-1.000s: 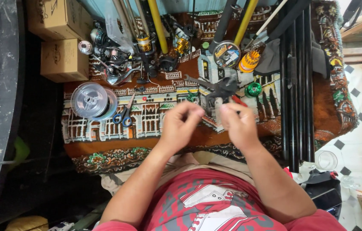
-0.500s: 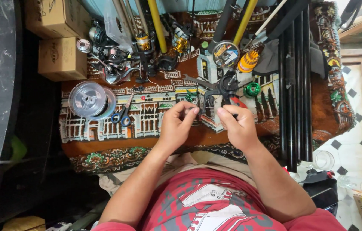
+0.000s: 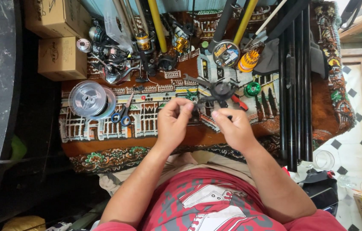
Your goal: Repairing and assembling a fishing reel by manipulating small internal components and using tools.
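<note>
Nearest the camera sits the person's red printed shirt (image 3: 215, 205), and both forearms reach out from it over the patterned rug (image 3: 104, 137) that covers the table. The left hand (image 3: 173, 122) is curled, thumb and fingertips pinched together on something too small to make out. The right hand (image 3: 231, 128) is curled the same way, fingertips closed, just right of the left one, with a narrow gap between the 2. Whether a thin line runs between them, the view cannot tell.

Just beyond the hands, still on the rug, lies a dark fishing reel (image 3: 218, 92) with its arms splayed out; the right fingertips sit just short of it, not clearly touching. A red-handled tool (image 3: 240, 102) lies beside that reel, and a green round spool (image 3: 252, 89) lies just to its right.

Left of the hands on the rug lie blue-handled scissors (image 3: 123, 113), and farther left a large clear spool of line (image 3: 90, 99). Along the rug's right side runs a bundle of black rods (image 3: 295, 85), lying lengthwise.

At the rug's far edge there is a cluster of spinning reels (image 3: 121, 64), yellow rod handles (image 3: 157, 25), a round tin (image 3: 225, 54) and an orange bottle (image 3: 248, 60). Past the rug's far left corner stand 2 cardboard boxes (image 3: 61, 57).
</note>
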